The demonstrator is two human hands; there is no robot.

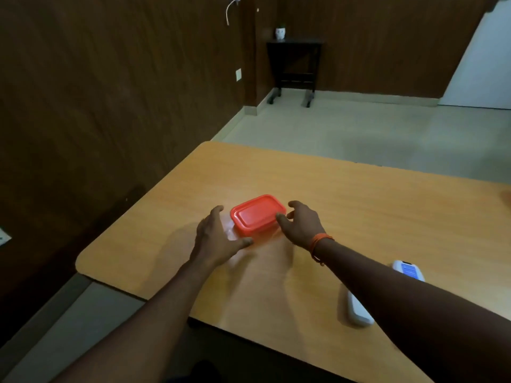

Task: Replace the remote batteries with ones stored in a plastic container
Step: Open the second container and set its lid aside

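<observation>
Nearest on the wooden table [359, 205], a white remote [358, 310] lies partly hidden under the right forearm, with a second white device with a blue panel [408, 270] showing just beyond that arm. Farther in, the left hand [214, 239] and the right hand [301, 225], which wears an orange thread band [318, 244] at the wrist, are both spread open on either side of the red plastic container [257, 215], fingers close to its edges but gripping nothing; its lid is on, so its contents cannot be seen. Well beyond, a dark side table [294, 64] stands against the panelled wall with a small white pot [280, 32] on top.
</observation>
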